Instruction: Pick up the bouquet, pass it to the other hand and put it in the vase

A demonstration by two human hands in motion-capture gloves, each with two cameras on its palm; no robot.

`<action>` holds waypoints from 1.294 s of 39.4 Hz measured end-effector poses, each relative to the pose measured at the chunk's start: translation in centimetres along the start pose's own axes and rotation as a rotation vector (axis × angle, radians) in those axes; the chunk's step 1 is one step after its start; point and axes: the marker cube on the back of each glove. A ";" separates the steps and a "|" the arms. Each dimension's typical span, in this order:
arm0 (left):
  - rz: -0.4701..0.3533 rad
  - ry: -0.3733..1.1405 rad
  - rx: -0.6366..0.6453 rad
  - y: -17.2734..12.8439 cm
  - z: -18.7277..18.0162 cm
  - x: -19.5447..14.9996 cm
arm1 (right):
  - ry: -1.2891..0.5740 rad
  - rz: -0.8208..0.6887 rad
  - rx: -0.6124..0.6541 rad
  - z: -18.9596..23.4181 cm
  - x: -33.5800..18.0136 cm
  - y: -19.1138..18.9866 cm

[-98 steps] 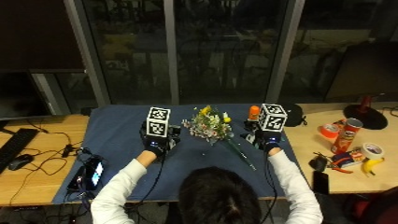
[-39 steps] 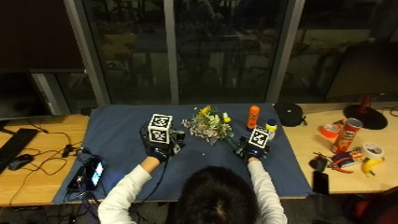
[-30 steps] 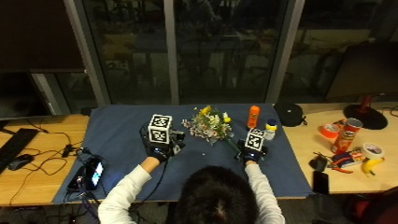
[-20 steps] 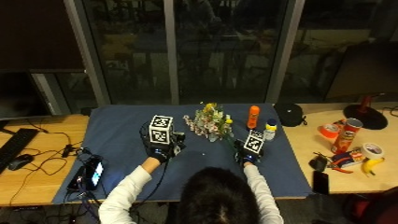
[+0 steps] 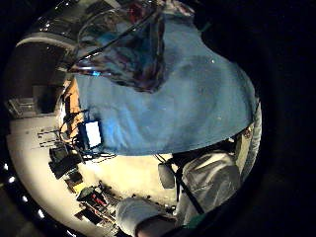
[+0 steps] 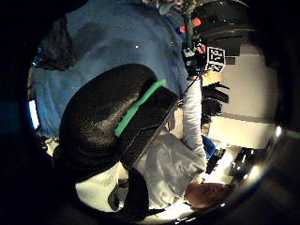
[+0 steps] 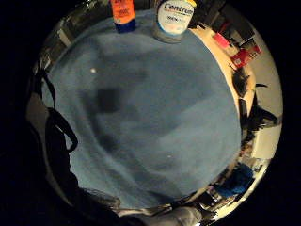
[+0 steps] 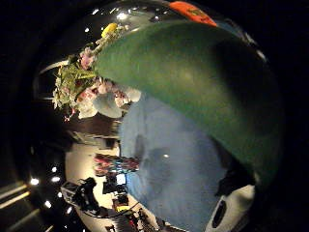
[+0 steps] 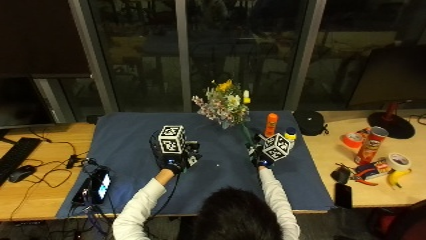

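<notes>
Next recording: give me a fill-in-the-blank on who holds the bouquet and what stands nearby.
1. The bouquet is held up by its stems in the person's ____ hand.
2. The cloth covering the table is ____.
3. Just beyond the right hand stands an ____ bottle.
4. The left hand holds ____ of the bouquet.

Missing words: right; blue; orange; nothing

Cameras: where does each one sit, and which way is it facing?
Outside view: above, behind the head, facing the table; both forearms, right hand holding the bouquet.
Left little finger side: faces vase and blue cloth; white shirt shows.
Left thumb side: faces back toward the person; shirt, right hand.
Right little finger side: faces cloth, two bottles; no body clear.
Right thumb side: faces bouquet stem; shares the bouquet with the outside view.
</notes>
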 end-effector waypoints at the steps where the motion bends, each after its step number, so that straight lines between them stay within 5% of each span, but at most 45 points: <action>1: 0.003 0.015 -0.002 -0.2 0.0 0.1 | -0.060 -0.015 0.009 -0.4 -0.8 -0.1; 8: 0.055 0.197 0.045 -2.3 -1.2 2.0 | -0.218 0.062 0.033 -3.1 -4.7 0.7; 15: 0.124 0.510 0.148 -4.8 -4.0 5.9 | -0.421 -0.040 0.156 -5.6 -10.1 1.3; 27: 0.082 1.079 0.498 -7.7 -8.4 12.5 | -0.666 -0.152 0.270 -2.8 -14.7 0.7; 39: 0.055 1.103 0.669 -9.5 -10.2 16.6 | -0.651 -0.257 0.360 -0.1 -18.6 5.2; 51: -0.018 1.062 0.850 -9.9 -10.7 13.9 | -0.803 -0.432 0.017 2.3 -19.7 7.7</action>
